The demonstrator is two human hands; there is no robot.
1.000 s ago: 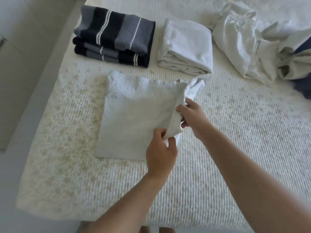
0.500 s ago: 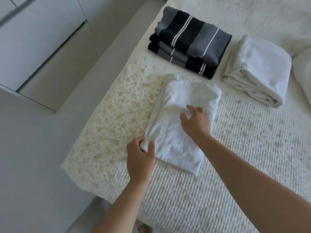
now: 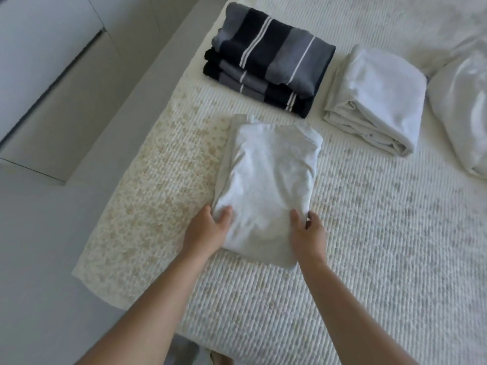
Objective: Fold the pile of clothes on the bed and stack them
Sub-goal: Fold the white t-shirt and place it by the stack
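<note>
Head view: light grey garment (image 3: 266, 185), folded, lies at the centre of the frame on the white bed cover (image 3: 369, 246). Left hand (image 3: 208, 230) grips its lower left edge, thumb on top. Right hand (image 3: 307, 233) pinches the lower right edge. Striped folded stack (image 3: 268, 61) and white folded stack (image 3: 374, 98) sit above; unfolded white clothes (image 3: 463, 109) lie at the right edge.

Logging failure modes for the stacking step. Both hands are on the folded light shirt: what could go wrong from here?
1. Left hand and right hand grip only the near end of the light shirt, so its far end may unfold when lifted.
2. The white stack looks rounded on top; the shirt could slide off.
</note>
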